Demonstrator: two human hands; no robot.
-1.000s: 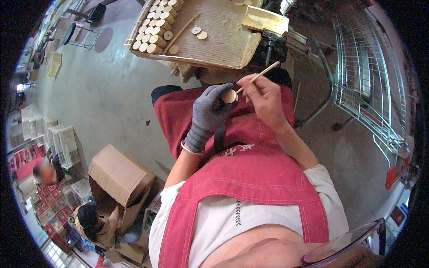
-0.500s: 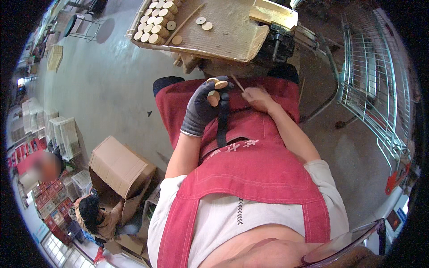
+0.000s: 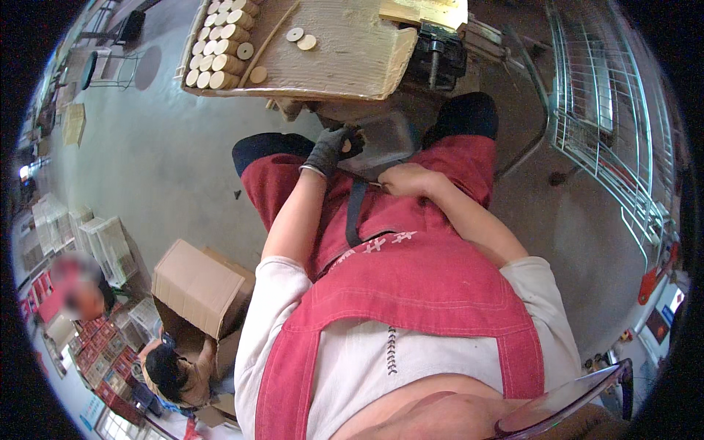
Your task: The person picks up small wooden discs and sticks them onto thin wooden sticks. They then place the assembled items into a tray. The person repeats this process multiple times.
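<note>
Gripping a wooden disc point(image 3: 347, 146), the gloved left hand point(image 3: 337, 146) sits at ten o'clock from the bare right hand point(image 3: 405, 180), whose hold against the red apron point(image 3: 414, 279) cannot be told.

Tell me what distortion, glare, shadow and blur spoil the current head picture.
Head view, right: the wire cart bows with the fisheye; head view, top: the wooden piece looks nearly washed out; head view, middle: the gloved left hand sinks into shadow; head view, left: a person is partly blurred.
</note>
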